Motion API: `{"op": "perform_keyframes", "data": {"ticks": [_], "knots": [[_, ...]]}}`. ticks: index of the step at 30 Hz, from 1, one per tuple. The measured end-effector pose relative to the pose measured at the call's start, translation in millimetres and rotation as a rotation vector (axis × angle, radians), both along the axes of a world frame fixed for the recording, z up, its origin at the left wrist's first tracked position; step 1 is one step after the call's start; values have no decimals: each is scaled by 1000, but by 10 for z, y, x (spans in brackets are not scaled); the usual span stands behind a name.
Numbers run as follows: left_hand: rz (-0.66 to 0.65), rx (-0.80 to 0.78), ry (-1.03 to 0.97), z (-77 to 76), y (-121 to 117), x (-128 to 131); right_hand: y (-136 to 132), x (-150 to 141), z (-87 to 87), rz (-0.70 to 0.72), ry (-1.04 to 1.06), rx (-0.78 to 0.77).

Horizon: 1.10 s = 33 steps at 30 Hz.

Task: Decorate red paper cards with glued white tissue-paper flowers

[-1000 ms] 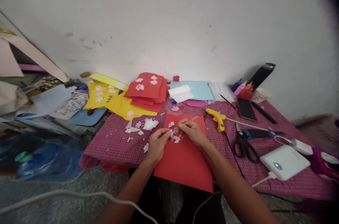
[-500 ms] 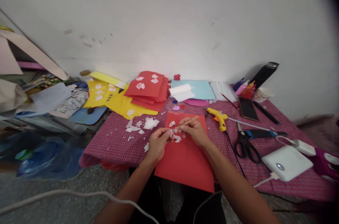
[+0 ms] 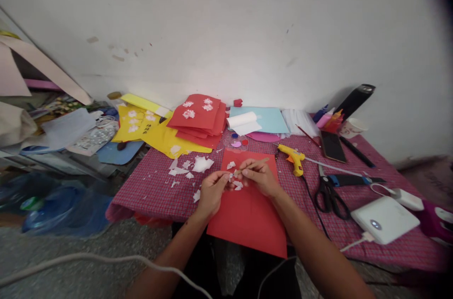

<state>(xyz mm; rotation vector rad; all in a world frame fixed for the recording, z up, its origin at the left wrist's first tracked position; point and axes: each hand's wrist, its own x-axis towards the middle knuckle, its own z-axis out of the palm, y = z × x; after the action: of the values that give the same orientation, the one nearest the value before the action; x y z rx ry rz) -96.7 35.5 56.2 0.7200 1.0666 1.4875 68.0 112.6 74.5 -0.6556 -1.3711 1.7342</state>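
A sheet of red paper (image 3: 247,219) lies at the table's front edge, under both hands. My left hand (image 3: 213,193) is closed, pinching a small white paper scrap (image 3: 231,177) between thumb and fingers. In my right hand (image 3: 261,179) is a thin wooden stick (image 3: 261,162), slanting up to the right; its lower end is hidden by the fingers, close to the scrap. Small white pieces (image 3: 231,165) sit on the red sheet around the fingertips. Left of the sheet, torn white paper (image 3: 203,164) is scattered over the checked tablecloth (image 3: 155,190).
Red cards with white flowers (image 3: 193,115) and yellow sheets (image 3: 166,138) lie at back left. Behind the red sheet are paint dabs (image 3: 236,144) and blue paper (image 3: 276,120). A yellow glue gun (image 3: 295,157), scissors (image 3: 329,195) and a white power bank (image 3: 384,219) lie right.
My right hand's fingers and the stick have shifted slightly, with the stick's upper end a little lower. Both hands stay close together over the red sheet. The view has moved a little.
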Motion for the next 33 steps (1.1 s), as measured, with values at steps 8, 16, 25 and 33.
{"op": "perform_keyframes", "data": {"ticks": [8, 16, 25, 33], "knots": [[-51, 30, 97, -26, -15, 2, -16, -57, 61, -89, -65, 33], [-74, 53, 101, -74, -8, -5, 2, -20, -64, 41, 50, -60], [-98, 84, 127, -47, -31, 3, -1, -51, -31, -16, -68, 65], [-104, 82, 234, -17, -48, 2, -21, 1, -22, 5, -16, 83]]}}
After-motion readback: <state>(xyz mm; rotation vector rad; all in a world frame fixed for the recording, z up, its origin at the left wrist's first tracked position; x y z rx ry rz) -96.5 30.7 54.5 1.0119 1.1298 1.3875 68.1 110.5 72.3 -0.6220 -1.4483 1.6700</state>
